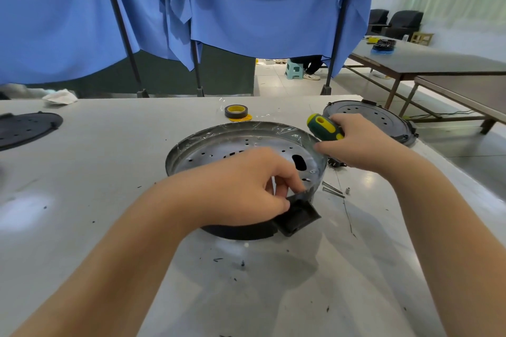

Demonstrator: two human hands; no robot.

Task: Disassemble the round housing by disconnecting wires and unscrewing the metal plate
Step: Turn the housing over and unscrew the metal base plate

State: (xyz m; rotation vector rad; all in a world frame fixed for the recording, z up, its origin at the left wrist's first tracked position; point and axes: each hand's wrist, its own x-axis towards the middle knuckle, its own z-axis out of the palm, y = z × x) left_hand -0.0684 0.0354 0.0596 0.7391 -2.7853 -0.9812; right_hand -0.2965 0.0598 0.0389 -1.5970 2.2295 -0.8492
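Observation:
The round housing (pixel 208 142) lies on the white table, a shiny perforated metal plate (pixel 235 149) inside its rim and a black plastic base beneath. A black square bracket (pixel 298 216) sticks out at its near right edge. My left hand (pixel 246 186) rests on the plate's near side, its fingers curled and pinching at the rim just above that bracket. My right hand (pixel 356 142) grips a green and yellow screwdriver (pixel 324 127) at the housing's right rim; the shaft is hidden behind the hand.
Loose screws (pixel 332 189) lie right of the housing. A tape roll (pixel 236 111) sits behind it. One dark round cover (pixel 369 115) lies at the back right, another (pixel 24 128) at the far left. Blue curtains hang behind the table; the table edge runs along the right.

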